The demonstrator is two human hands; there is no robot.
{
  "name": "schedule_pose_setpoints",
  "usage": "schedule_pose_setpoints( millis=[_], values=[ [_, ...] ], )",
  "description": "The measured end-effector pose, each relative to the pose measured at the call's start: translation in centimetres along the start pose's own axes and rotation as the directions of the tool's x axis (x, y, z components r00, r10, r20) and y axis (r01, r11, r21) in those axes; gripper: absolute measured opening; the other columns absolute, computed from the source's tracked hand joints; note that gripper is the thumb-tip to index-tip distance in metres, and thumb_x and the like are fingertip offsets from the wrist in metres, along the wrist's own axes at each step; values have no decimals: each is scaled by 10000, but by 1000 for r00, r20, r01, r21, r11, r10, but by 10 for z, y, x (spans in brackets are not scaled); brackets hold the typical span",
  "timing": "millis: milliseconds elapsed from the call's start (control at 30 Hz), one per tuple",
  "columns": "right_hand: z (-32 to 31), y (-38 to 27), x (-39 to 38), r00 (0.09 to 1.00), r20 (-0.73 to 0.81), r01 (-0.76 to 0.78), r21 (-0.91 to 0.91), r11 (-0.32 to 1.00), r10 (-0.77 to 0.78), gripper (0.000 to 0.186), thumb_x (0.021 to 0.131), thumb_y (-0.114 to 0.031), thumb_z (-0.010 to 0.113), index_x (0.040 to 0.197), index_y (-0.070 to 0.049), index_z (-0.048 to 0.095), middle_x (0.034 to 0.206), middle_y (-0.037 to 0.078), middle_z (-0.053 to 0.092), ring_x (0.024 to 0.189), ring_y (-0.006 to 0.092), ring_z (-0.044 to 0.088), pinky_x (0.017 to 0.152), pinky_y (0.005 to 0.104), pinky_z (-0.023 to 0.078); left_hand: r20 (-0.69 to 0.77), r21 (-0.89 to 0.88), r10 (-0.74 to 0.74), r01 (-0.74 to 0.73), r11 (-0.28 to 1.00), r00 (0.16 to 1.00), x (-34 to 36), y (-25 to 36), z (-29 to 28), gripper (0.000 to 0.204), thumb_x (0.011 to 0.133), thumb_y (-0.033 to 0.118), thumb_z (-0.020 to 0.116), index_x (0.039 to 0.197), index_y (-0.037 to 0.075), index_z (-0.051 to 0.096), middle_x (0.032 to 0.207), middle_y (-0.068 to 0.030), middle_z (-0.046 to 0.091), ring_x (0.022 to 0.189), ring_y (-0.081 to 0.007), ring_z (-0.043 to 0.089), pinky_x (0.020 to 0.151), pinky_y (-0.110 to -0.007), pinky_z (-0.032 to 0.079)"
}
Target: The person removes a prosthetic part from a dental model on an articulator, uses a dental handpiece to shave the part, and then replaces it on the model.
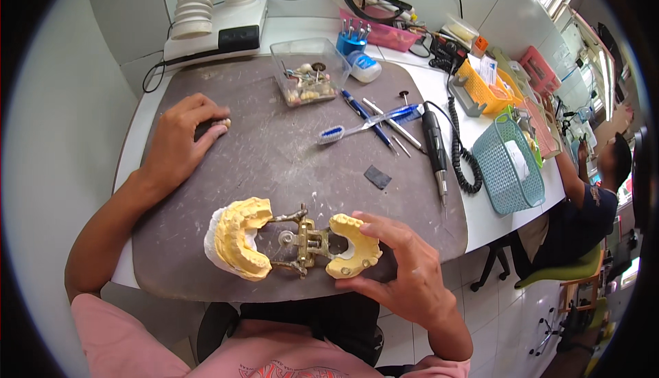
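Dust-streaked and dark, the work mat (274, 158) covers the white bench (494, 220) in front of you, with a suction unit and its ribbed hose (206, 7) against the back wall. Your right hand (401, 268) rests at the near edge of the mat, fingers curled around the right-hand yellow plaster cast (353, 247), thumb under it and fingertips on top. That cast joins a brass hinged articulator (302, 241), which lies opened out flat, with the other yellow cast (237, 237) on its white base at the left end. Your left hand (178, 144) lies palm-down well apart from it, farther back on the mat, its fingers closed over a small dark piece with a pale tip (218, 124). Behind, a clear box of burs (309, 72) stands near a blue toothbrush (357, 127), a black handpiece (434, 141) with its coiled cord, and a teal basket (508, 168). Another person sits at the far right (590, 192).
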State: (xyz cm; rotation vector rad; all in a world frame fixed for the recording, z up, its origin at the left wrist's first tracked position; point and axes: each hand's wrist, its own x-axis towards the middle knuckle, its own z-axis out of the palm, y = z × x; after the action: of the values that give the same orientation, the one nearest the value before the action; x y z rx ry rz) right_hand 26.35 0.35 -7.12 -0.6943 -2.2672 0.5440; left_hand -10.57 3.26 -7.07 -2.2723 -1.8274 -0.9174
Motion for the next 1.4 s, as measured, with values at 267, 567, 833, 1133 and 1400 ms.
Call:
schedule_pose_setpoints(
  millis=[267,567,833,1133,1400],
  values=[
    [-52,62,51,987,-126,-141,-422,895,96,251,911,-110,727,1119,10,651,970,163,728,848,295,718,761,404,577,-196,-147,132,-162,976,972,6,76,-37,324,869,60,744,1182,-12,697,1110,-153,695,990,-269,683,917,-339,552],
    [-42,95,97,981,175,78,-749,658,83,142,880,36,620,1019,26,645,952,191,725,945,335,728,809,423,593,64,-38,529,-528,848,846,-42,181,-25,559,962,401,673,1251,-77,654,1240,-250,666,1096,-381,693,983,-454,556],
    [-40,103,116,980,140,17,-765,643,141,98,853,-17,659,941,22,674,916,215,737,841,364,743,735,427,596,153,63,480,-494,867,864,-41,192,11,559,966,347,624,1306,-96,611,1308,-253,655,1206,-385,660,1011,-438,548],
    [-89,68,88,976,192,72,-735,674,105,136,794,-78,659,863,36,688,819,165,687,783,387,664,748,484,508,225,-2,464,-475,880,857,-27,184,8,517,875,138,725,1326,-71,581,1336,-198,648,1225,-366,643,1033,-447,531],
    [-116,34,58,830,16,-479,-491,727,558,162,764,-88,716,801,38,623,692,110,640,618,188,614,638,354,492,299,-420,367,-224,879,881,-13,177,4,630,814,77,780,1387,-13,532,1348,-171,622,1263,-378,607,1030,-455,535]
  ],
)
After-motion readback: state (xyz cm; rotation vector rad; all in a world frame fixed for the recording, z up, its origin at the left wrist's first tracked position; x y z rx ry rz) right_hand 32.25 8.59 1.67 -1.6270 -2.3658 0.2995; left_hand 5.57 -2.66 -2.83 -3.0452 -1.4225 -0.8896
